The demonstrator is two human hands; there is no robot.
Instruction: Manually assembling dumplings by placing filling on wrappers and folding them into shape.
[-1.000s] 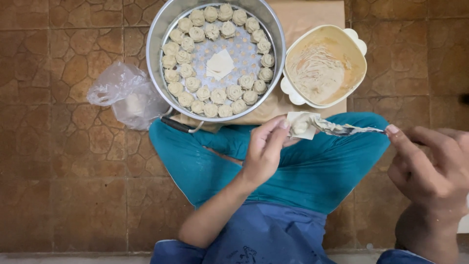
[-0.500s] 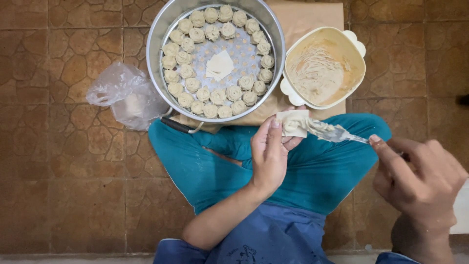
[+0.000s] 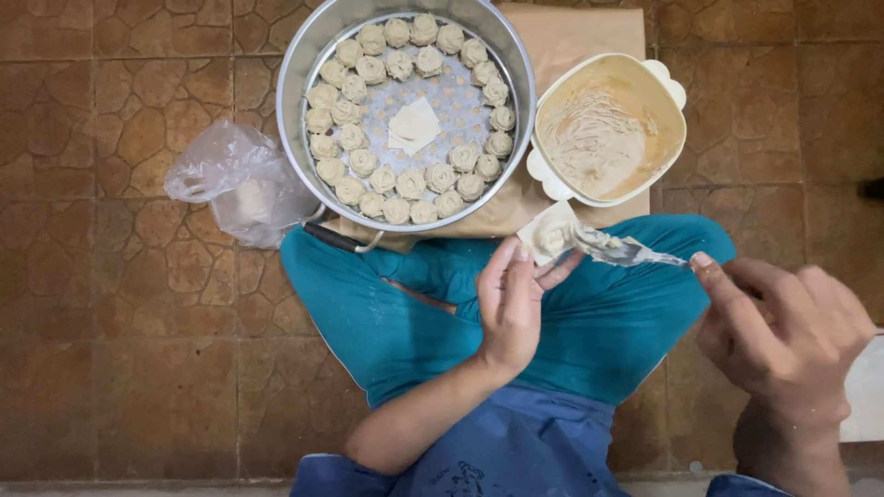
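I sit cross-legged on a tiled floor in teal trousers. My left hand (image 3: pixel 512 299) cups a square dumpling wrapper (image 3: pixel 550 233) with a dab of filling on it. My right hand (image 3: pixel 783 327) grips a metal fork (image 3: pixel 624 250) by its handle, and the fork's head rests on the wrapper. Just above stands a cream bowl (image 3: pixel 665 99) smeared with pale filling. A round metal steamer tray (image 3: pixel 299 69) to its left holds several shaped dumplings in rings and one loose wrapper in the middle.
A crumpled clear plastic bag (image 3: pixel 235 181) lies on the floor left of the tray. Brown paper (image 3: pixel 575 32) lies under the tray and bowl. A white object (image 3: pixel 866 387) shows at the right edge.
My right hand has drawn in to the left, bringing the fork's head onto the wrapper. My left hand holds the wrapper in about the same spot.
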